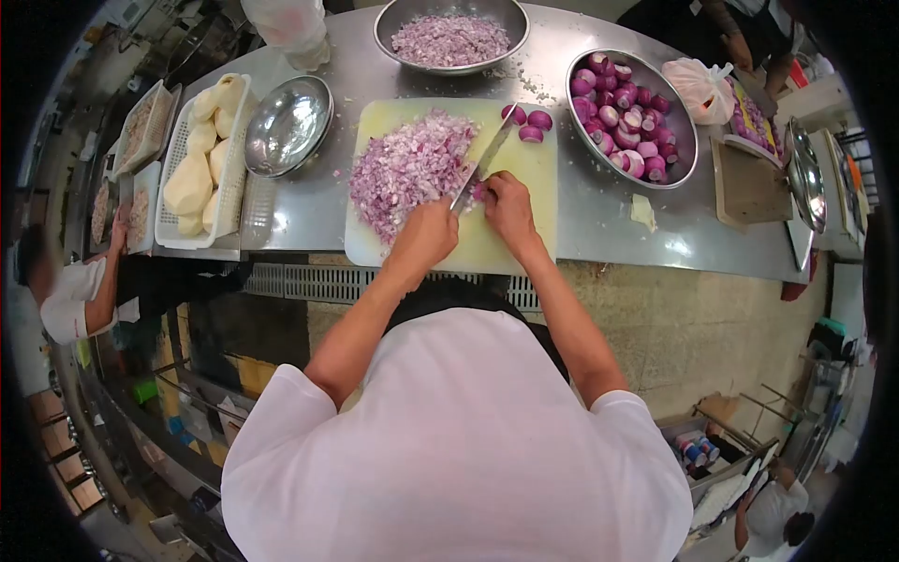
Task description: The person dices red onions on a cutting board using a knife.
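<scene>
My left hand (pixel 429 234) is closed around the handle of a large knife (pixel 493 150), whose blade points up and to the right over the yellowish cutting board (pixel 537 206). Just right of the blade, my right hand (pixel 510 208) pinches a small piece of purple onion (pixel 478 192) against the board. A big pile of chopped purple onion (pixel 407 169) covers the board's left half. Three peeled purple onions (pixel 531 133) sit together at its upper right corner. The lower part of the blade is close to the held piece.
A steel bowl of chopped onion (pixel 451 42) stands behind the board, a bowl of whole onions (pixel 629 117) to the right. At left are an empty steel bowl (pixel 288 125) and a white basket (pixel 230 192) of pale peeled vegetables. A co-worker (pixel 80 290) stands far left.
</scene>
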A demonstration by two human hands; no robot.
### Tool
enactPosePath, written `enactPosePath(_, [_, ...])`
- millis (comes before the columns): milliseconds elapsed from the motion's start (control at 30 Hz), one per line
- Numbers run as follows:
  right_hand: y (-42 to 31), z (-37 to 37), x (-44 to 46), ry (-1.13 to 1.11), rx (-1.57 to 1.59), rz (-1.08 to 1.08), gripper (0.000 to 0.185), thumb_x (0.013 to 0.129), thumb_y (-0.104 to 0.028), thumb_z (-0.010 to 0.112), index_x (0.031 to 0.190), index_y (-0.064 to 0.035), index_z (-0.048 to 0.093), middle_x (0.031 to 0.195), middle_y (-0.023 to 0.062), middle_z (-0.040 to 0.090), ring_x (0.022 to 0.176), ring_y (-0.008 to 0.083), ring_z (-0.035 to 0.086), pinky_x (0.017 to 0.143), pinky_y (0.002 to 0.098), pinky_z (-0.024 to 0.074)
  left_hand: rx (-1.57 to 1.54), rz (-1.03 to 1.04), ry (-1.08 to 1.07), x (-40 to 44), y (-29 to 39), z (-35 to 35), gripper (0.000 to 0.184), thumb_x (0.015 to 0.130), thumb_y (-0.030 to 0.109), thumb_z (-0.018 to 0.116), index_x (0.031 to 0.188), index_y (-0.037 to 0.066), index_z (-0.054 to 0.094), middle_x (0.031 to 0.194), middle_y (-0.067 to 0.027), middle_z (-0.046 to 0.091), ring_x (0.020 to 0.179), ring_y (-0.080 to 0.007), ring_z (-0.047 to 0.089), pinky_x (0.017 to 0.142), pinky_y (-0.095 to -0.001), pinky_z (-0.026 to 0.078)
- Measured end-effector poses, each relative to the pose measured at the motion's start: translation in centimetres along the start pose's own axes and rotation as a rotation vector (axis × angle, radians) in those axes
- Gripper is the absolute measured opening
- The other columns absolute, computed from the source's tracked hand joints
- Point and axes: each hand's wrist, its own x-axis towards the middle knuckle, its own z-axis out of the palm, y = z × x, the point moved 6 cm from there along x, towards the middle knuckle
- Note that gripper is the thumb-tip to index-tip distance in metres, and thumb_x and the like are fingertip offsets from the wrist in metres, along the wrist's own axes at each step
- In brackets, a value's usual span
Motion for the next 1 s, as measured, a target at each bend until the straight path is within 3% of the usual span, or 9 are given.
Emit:
enactPosePath(200, [0.5, 0.4, -0.1, -0.008, -0.035, -0.022, 0.01, 0.075, 0.007, 0.06, 0.083, 0.0031, 0.065, 0.085, 0.0199, 0.061, 0.081, 0.0417, 0.061, 0.074, 0.0468, 0.0506, 0.004, -0.108, -0.06, 1.0, -0.1, 0.8, 0.024, 0.094, 0.016, 0.051, 0.095, -0.005, 0.061, 0.077, -0.0303, 0.063, 0.075, -0.0482, 0.063, 0.066, -0.0532, 0.049])
enactPosePath(400, [0.5, 0.5, -0.3, 0.004, -0.017, -0.048, 0.014, 0.073, 0.008, 0.061, 0.085, 0.0033, 0.064, 0.086, 0.0196, 0.061, 0.081, 0.0408, 0.061, 0.073, 0.0459, 0.0505, 0.06, 0.051, 0.045, 0.9, -0.9, 2.1, 0.026, 0.096, 0.019, 0.051, 0.096, -0.004, 0.061, 0.073, -0.0284, 0.063, 0.068, -0.0448, 0.064, 0.064, -0.0524, 0.05])
enactPosePath(500, [0.3, 0.1, -0.2, -0.011, 0.001, -0.039, 0.012, 0.073, 0.009, 0.061, 0.084, 0.004, 0.063, 0.086, 0.0199, 0.06, 0.08, 0.041, 0.061, 0.072, 0.0458, 0.0504, -0.036, -0.162, -0.131, 1.1, -0.4, 1.3, 0.026, 0.097, 0.019, 0.05, 0.094, -0.005, 0.06, 0.068, -0.0262, 0.062, 0.057, -0.0398, 0.063, 0.056, -0.0495, 0.05])
enactPosePath(567, [0.3, 0.2, -0.1, 0.002, 0.019, -0.038, 0.011, 0.073, 0.009, 0.061, 0.083, 0.004, 0.062, 0.086, 0.0201, 0.06, 0.08, 0.0413, 0.061, 0.072, 0.0459, 0.0503, 0.042, 0.122, 0.083, 0.5, -0.2, 1.0, 0.026, 0.097, 0.019, 0.049, 0.09, -0.005, 0.058, 0.065, -0.0242, 0.061, 0.051, -0.0346, 0.062, 0.049, -0.0457, 0.049])
enactPosePath(600, [0.3, 0.1, -0.2, 0.009, 0.032, -0.029, 0.01, 0.073, 0.009, 0.061, 0.083, 0.0041, 0.062, 0.085, 0.0203, 0.06, 0.079, 0.0417, 0.06, 0.072, 0.046, 0.0502, 0.044, 0.122, 0.08, 0.9, -0.2, 1.3, 0.026, 0.097, 0.019, 0.049, 0.09, -0.005, 0.058, 0.065, -0.0242, 0.061, 0.051, -0.0346, 0.062, 0.049, -0.0457, 0.049])
enactPosePath(667, [0.4, 0.3, -0.5, 0.017, 0.044, -0.03, 0.01, 0.074, 0.009, 0.061, 0.082, 0.0038, 0.062, 0.085, 0.0203, 0.06, 0.079, 0.0417, 0.06, 0.071, 0.046, 0.0503, -0.052, -0.078, -0.064, 1.4, -1.3, 3.1, 0.027, 0.097, 0.02, 0.049, 0.089, -0.005, 0.058, 0.065, -0.0237, 0.062, 0.051, -0.0328, 0.063, 0.048, -0.0443, 0.049])
enactPosePath(767, [0.8, 0.3, -0.4, 0.016, 0.043, -0.039, 0.008, 0.075, 0.008, 0.061, 0.082, 0.0034, 0.061, 0.085, 0.0204, 0.06, 0.079, 0.0418, 0.06, 0.071, 0.046, 0.0503, -0.087, -0.155, -0.153, 1.2, 0.2, 0.7, 0.027, 0.097, 0.02, 0.05, 0.088, -0.005, 0.058, 0.062, -0.0227, 0.061, 0.05, -0.0334, 0.062, 0.048, -0.0443, 0.05])
enactPosePath(867, [0.5, 0.3, -0.1, 0.014, 0.036, -0.043, 0.009, 0.076, 0.008, 0.06, 0.083, 0.0031, 0.062, 0.087, 0.0202, 0.06, 0.079, 0.0419, 0.06, 0.071, 0.046, 0.0505, 0.026, 0.067, 0.071, 0.5, 0.0, 1.2, 0.026, 0.096, 0.018, 0.05, 0.088, -0.005, 0.058, 0.061, -0.022, 0.06, 0.049, -0.0333, 0.062, 0.049, -0.0447, 0.05])
enactPosePath(1000, [0.5, 0.2, -0.4, 0.013, 0.049, -0.086, 0.011, 0.076, 0.007, 0.06, 0.085, 0.0007, 0.064, 0.089, 0.0179, 0.062, 0.081, 0.0401, 0.061, 0.072, 0.0454, 0.0509, -0.06, -0.164, -0.087, 1.8, -1.0, 1.9, 0.025, 0.095, 0.017, 0.049, 0.09, -0.005, 0.059, 0.061, -0.0218, 0.06, 0.05, -0.0333, 0.063, 0.052, -0.0453, 0.05])
